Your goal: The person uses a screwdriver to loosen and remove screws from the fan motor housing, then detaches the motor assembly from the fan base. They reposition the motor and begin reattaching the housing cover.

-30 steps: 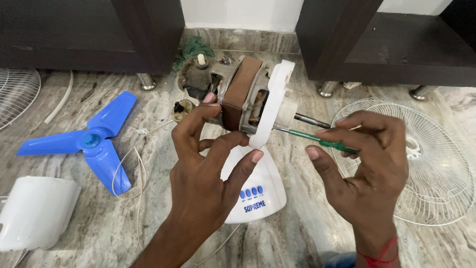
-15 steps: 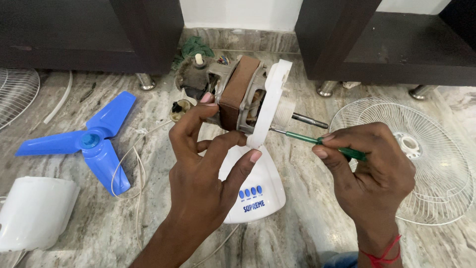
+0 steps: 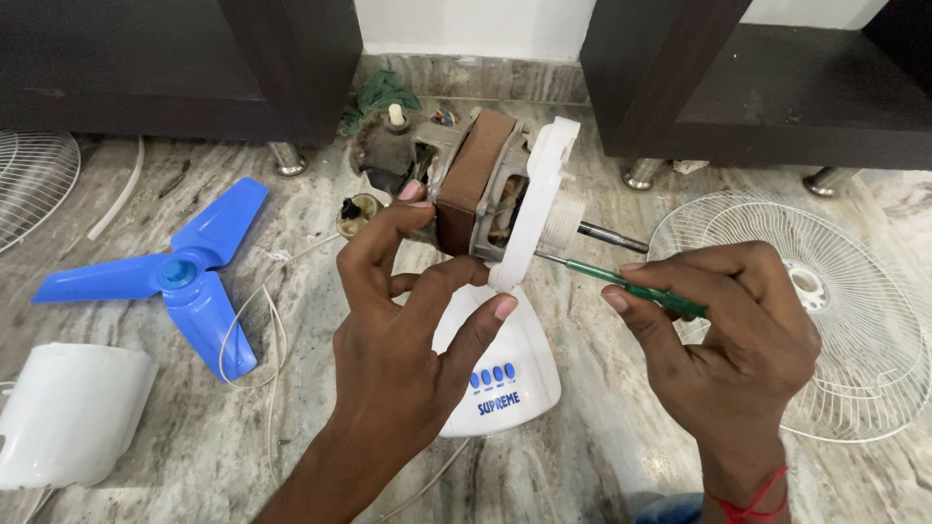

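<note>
Veined grey marble floor [image 3: 243, 456] runs under dark wooden cabinets. Far left, a wire grille [image 3: 34, 184] shows at the edge; below it lies a smooth white plastic cover [image 3: 68, 412]. Beside that rests a glossy blue three-bladed propeller [image 3: 180, 277], thin white cord looping past it. At centre the left hand [image 3: 408, 349] wraps the motor [image 3: 476, 184], a brown copper-wound block behind a flat white plate, standing on a rounded white base [image 3: 510, 374] with blue buttons. The right hand [image 3: 728, 340] pinches a slim green screwdriver [image 3: 621, 281], its steel tip at the plate's lower edge, just below the bare shaft. Far right lies a round white wire guard [image 3: 854, 301].
</note>
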